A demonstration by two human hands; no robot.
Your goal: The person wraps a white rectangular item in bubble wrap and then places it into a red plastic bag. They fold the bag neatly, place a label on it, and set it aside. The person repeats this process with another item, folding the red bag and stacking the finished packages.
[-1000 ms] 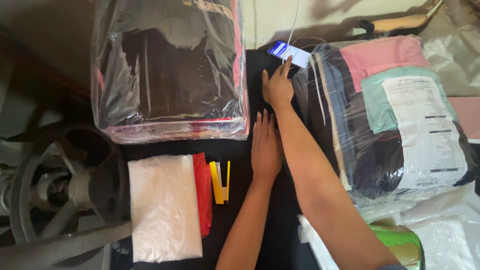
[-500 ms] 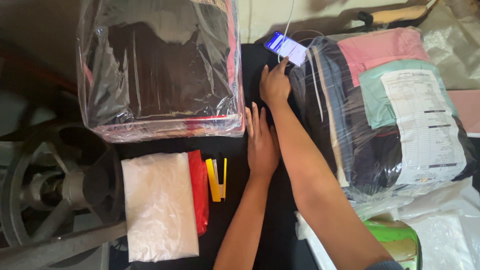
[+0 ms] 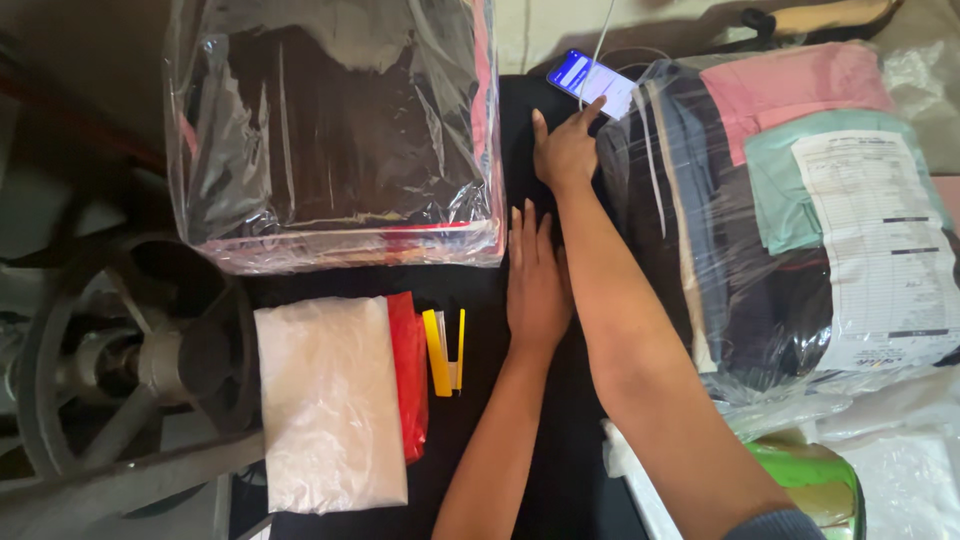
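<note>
There are two hands, the left hand (image 3: 537, 285) and the right hand (image 3: 565, 150), two big clear plastic bags of folded clothes, one on the left (image 3: 335, 135) and one on the right (image 3: 790, 215), one phone (image 3: 592, 82), one white packet (image 3: 328, 400), one red packet (image 3: 408, 370), and one yellow clip (image 3: 443, 350).

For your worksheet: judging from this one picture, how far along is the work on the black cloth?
Done: the black cloth lies spread flat between two plastic-wrapped bundles. In hand: the left hand presses flat on it, while the right hand reaches up, fingertip at the phone. Left: the yellow clip and white packet lie untouched.
</note>
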